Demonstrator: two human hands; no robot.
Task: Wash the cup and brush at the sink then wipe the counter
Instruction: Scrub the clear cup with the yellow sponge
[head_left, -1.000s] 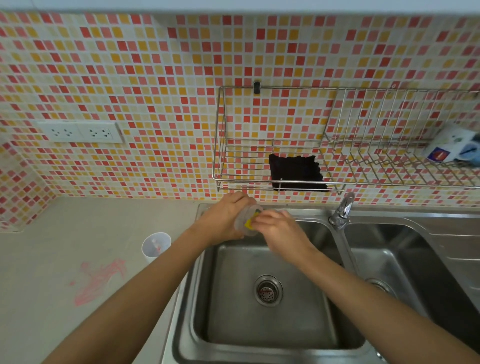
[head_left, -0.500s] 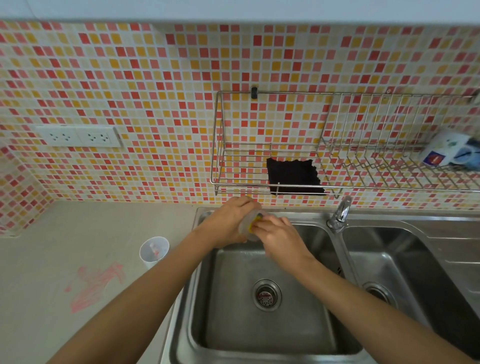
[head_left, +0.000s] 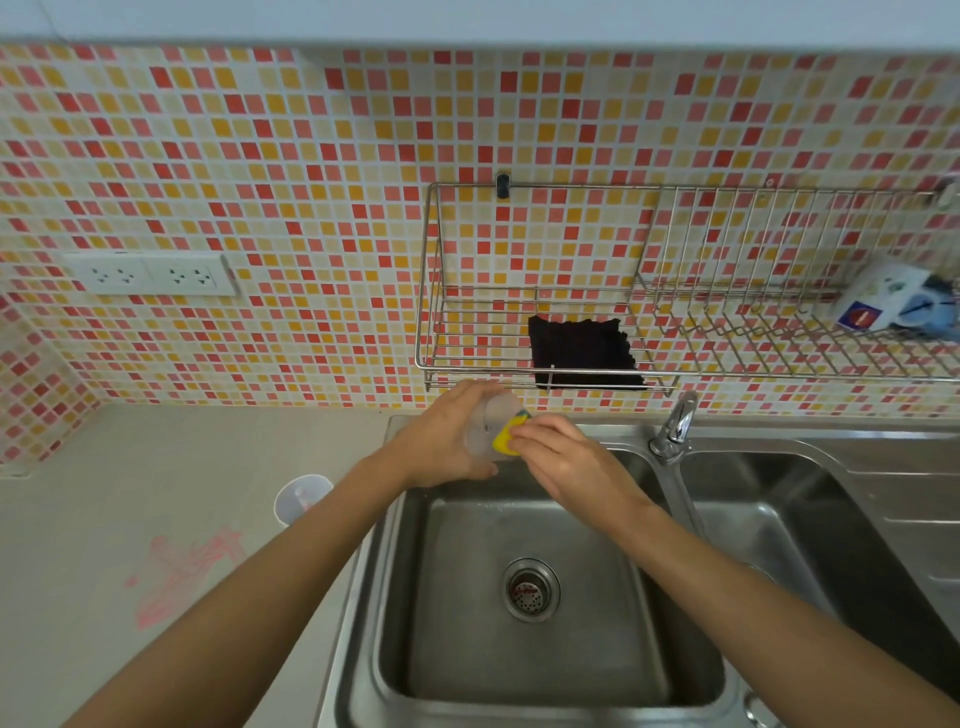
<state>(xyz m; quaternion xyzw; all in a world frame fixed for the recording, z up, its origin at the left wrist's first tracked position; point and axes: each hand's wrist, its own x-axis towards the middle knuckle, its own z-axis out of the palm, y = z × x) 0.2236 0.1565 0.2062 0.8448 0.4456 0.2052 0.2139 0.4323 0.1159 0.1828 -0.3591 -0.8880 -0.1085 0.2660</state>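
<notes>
Left hand (head_left: 447, 441) grasping translucent plastic cup (head_left: 491, 426); right hand (head_left: 566, 462) pinches yellow sponge (head_left: 505, 435) against its mouth.

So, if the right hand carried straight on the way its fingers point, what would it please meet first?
Almost at once the translucent cup held by the left hand: the right hand already presses a yellow sponge at it. Depth beyond is unclear.

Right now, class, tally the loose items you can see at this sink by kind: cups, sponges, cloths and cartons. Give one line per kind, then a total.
Cups: 2, one clear cup gripped in the left hand, another cup on the counter
Sponges: 1, a yellow sponge in the right hand
Cloths: 1, a black cloth on the wire rack
Cartons: 1, a white carton
Total: 5
</notes>
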